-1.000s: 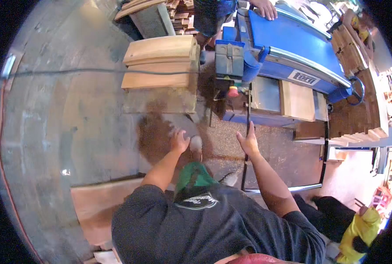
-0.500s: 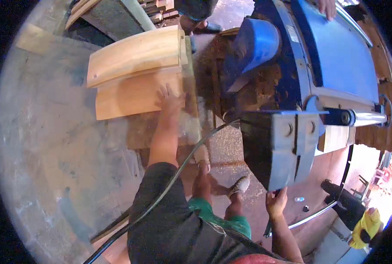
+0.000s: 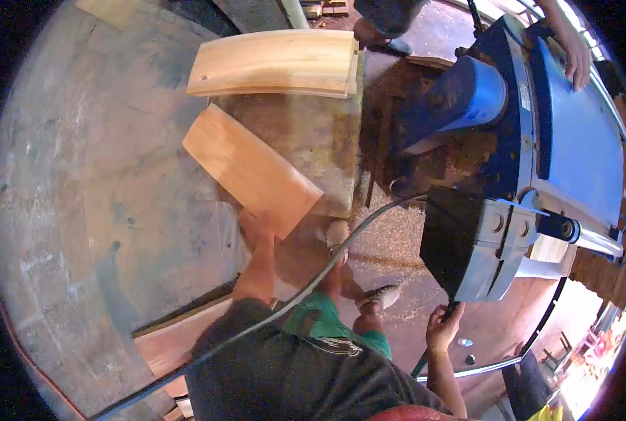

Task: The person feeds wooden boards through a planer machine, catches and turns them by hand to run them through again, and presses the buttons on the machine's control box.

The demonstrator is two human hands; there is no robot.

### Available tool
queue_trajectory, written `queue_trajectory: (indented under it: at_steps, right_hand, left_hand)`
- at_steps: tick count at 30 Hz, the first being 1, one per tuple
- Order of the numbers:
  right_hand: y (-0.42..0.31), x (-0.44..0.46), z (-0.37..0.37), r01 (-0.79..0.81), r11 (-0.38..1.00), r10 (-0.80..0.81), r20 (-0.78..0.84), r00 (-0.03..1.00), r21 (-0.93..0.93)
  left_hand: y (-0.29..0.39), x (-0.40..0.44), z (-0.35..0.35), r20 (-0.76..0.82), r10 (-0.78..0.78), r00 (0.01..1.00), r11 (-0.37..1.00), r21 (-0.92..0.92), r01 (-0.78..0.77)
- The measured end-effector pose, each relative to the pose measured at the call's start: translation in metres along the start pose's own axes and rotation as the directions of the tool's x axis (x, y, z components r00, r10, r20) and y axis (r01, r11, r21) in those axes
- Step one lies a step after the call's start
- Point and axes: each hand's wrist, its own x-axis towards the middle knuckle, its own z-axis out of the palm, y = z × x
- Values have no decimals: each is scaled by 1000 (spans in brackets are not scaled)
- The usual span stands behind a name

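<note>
My left hand [image 3: 260,223] grips the near end of a wooden board [image 3: 253,168], with the fingers partly hidden under it. The board lies at a slant above the worn bench top [image 3: 285,133]. Beyond it rests a small stack of similar boards [image 3: 271,63] with gently curved edges. My right hand [image 3: 444,328] is closed around a dark part below the grey and black box [image 3: 492,242] of the blue machine [image 3: 580,126]; what exactly it holds is too small to make out.
A co-worker's hand [image 3: 576,67] is at the machine's blue top, and their legs are at the far side. A cable [image 3: 292,305] runs across in front of me to the box. Wood shavings [image 3: 390,235] cover the floor. A large grey surface [image 3: 67,196] spreads to the left.
My left hand has gone from lying flat on the lower board to gripping its end. That board has come off the stack toward me and turned aslant. My right hand stays below the box.
</note>
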Motion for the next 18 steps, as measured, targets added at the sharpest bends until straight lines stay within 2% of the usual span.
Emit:
queue_trajectory:
  at_steps: [1, 2, 3, 5, 7, 9, 10, 12, 13, 14, 15, 16, 18]
  right_hand:
    - [2, -1, 0, 45, 999, -45, -10, 999, -25]
    - [2, -3, 0, 12, 1000, -12, 11, 1000, -4]
    - [3, -6, 0, -22, 1000, 21, 32, 999, 14]
    - [-9, -1, -2, -8, 996, 8, 3, 1000, 86]
    - [-5, 1, -1, 5, 997, -5, -8, 1000, 75]
    - [-5, -2, -7, -129, 989, 122, 97, 988, 67]
    - [-12, 0, -6, 20, 994, -22, 14, 1000, 110]
    - [3, -2, -3, -19, 986, 10, 58, 998, 165]
    - [11, -1, -2, -12, 986, 2, 63, 998, 165]
    - [4, -1, -7, 152, 983, -153, 8, 988, 103]
    - [-7, -2, -13, 348, 937, -350, -56, 935, -40]
    - [-11, -6, -17, 461, 887, -456, -115, 883, 22]
    - [-11, -18, -24, 750, 661, -737, -176, 653, 13]
  left_hand:
    - [-1, 2, 7, -78, -283, 956, 943, -206, 262]
    - [-49, 13, 47, 34, -478, 878, 746, -512, 426]
    - [-75, 21, 68, 207, -601, 772, 426, -734, 528]
    - [-75, 24, 73, 221, -577, 787, 420, -746, 517]
    - [-77, 16, 74, 238, -547, 803, 416, -755, 507]
    - [-87, -9, 63, 241, -533, 811, 403, -771, 493]
    - [-105, -21, 54, 227, -527, 819, 396, -787, 474]
    - [-144, -70, 28, 221, -448, 866, 502, -739, 449]
    - [-137, -101, 6, 204, -443, 873, 497, -754, 429]
    - [-122, -140, -25, 300, -519, 800, 563, -585, 584]
    - [-129, -177, -34, 330, -560, 760, 584, -493, 645]
    - [-136, -213, -42, 359, -599, 716, 597, -395, 698]
    - [-181, -288, -21, 555, -370, 745, 389, -636, 667]
